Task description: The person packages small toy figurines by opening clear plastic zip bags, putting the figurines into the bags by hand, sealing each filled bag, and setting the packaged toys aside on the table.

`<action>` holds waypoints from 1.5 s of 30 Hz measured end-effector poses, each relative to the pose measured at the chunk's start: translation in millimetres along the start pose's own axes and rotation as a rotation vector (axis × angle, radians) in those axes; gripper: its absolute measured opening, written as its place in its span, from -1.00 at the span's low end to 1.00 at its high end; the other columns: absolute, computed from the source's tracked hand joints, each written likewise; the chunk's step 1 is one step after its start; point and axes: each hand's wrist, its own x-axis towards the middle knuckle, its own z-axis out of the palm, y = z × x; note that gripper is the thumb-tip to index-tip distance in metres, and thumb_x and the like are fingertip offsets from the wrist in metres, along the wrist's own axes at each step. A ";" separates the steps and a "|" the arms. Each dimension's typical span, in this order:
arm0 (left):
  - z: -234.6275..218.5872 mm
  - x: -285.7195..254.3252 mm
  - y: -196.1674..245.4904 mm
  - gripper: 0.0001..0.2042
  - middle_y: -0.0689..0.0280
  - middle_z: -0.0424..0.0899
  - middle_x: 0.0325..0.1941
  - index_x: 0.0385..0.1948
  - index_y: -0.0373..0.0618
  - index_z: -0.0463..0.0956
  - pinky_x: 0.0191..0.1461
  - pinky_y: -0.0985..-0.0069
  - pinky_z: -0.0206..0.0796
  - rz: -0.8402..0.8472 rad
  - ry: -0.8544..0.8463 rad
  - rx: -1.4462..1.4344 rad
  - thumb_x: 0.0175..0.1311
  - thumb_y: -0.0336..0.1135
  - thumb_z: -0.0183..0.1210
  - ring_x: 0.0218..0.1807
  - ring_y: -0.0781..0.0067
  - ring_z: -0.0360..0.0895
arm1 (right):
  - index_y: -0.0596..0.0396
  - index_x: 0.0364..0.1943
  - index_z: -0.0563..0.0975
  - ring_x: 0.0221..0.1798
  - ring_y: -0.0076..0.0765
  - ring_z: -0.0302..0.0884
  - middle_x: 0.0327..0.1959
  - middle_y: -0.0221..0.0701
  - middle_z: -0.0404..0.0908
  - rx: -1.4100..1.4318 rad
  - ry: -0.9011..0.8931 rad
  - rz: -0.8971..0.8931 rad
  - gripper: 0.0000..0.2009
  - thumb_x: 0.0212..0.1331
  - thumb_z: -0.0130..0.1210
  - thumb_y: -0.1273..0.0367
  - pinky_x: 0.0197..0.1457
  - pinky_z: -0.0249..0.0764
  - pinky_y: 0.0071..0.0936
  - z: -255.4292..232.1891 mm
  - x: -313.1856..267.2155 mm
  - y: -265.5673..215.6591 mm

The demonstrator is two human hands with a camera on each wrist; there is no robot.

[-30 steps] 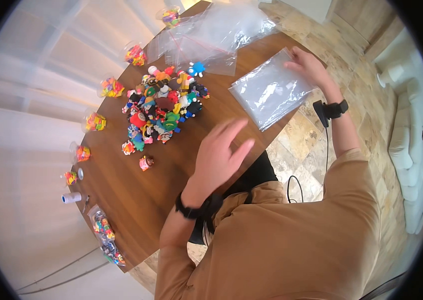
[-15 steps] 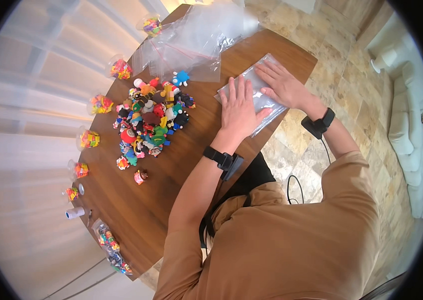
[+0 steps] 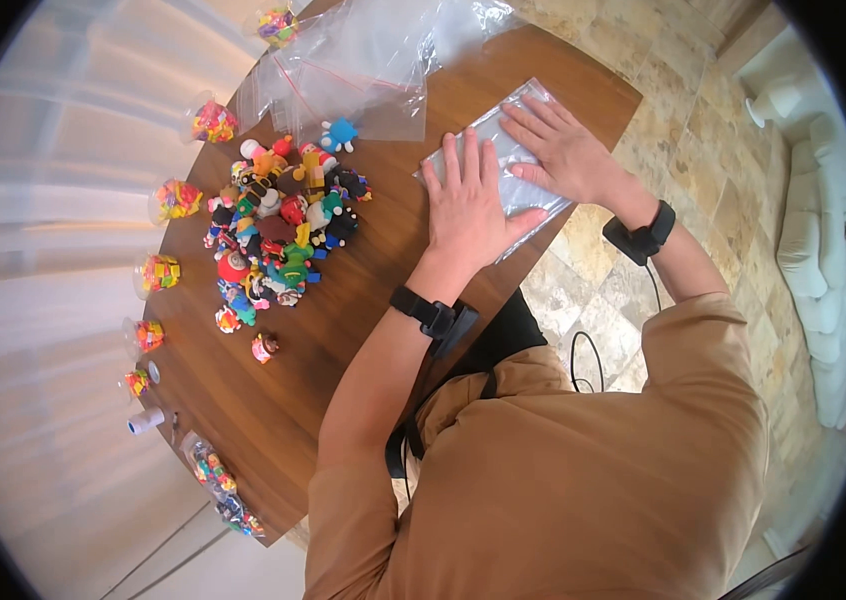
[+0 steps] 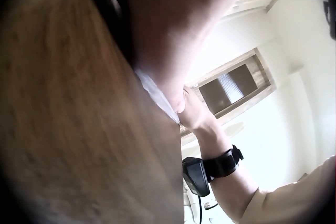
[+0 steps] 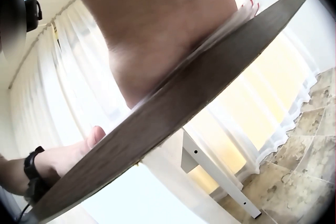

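Observation:
A stack of clear plastic bags (image 3: 492, 128) lies near the table's edge in the head view. My left hand (image 3: 467, 212) rests flat on its near left part, fingers straight and thumb spread. On the right part my right hand (image 3: 565, 157) lies flat, fingers straight, close beside the left. In the left wrist view the stack's pale edge (image 4: 157, 97) shows under the left hand (image 4: 167, 66). The right wrist view has the right hand (image 5: 152, 50) pressed on the bags at the table's rim.
Left of the hands sits a heap of small toy figures (image 3: 278, 225), with one figure (image 3: 264, 347) apart. Loose clear bags (image 3: 363, 75) lie at the far side. Several cups of colourful pieces (image 3: 178, 199), a white roll (image 3: 145, 420) and filled bags (image 3: 215, 475) line the left edge.
Over the last second my left hand has come down onto the bag stack, and my right hand has moved from the stack's far right edge to lie flat on top. The view has shifted.

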 end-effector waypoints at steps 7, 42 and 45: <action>7.4 0.6 0.5 0.03 -0.06 0.13 0.48 0.33 -0.35 0.18 0.44 -0.23 -0.14 -0.029 0.138 -0.079 -0.04 0.37 0.26 0.53 -0.12 -0.03 | 0.13 0.36 0.32 0.55 0.00 0.00 0.50 -0.23 0.18 -0.014 -0.036 0.006 -0.35 0.37 -0.12 -0.06 0.59 -0.11 -0.11 -1.4 3.6 1.9; -171.5 -543.0 -270.3 -0.47 0.03 0.60 -0.03 0.00 -0.01 0.59 0.11 0.16 0.44 -1.494 0.425 0.319 -0.09 -0.04 0.35 0.08 -0.06 0.52 | 0.24 0.40 0.23 0.50 -0.10 0.15 0.45 -0.16 0.27 0.504 -0.020 -0.138 -0.46 0.41 -0.03 0.27 0.52 0.03 -0.25 -94.5 29.2 -185.8; -169.5 -523.9 -248.1 -0.58 0.09 0.62 -0.12 -0.12 0.02 0.64 0.10 0.17 0.44 -1.341 0.508 0.233 -0.12 -0.16 0.32 0.03 -0.01 0.54 | 0.26 0.37 0.27 0.43 -0.16 0.27 0.42 -0.14 0.31 0.676 -0.131 -0.258 -0.46 0.35 0.04 0.34 0.48 0.13 -0.26 -74.0 23.4 -238.0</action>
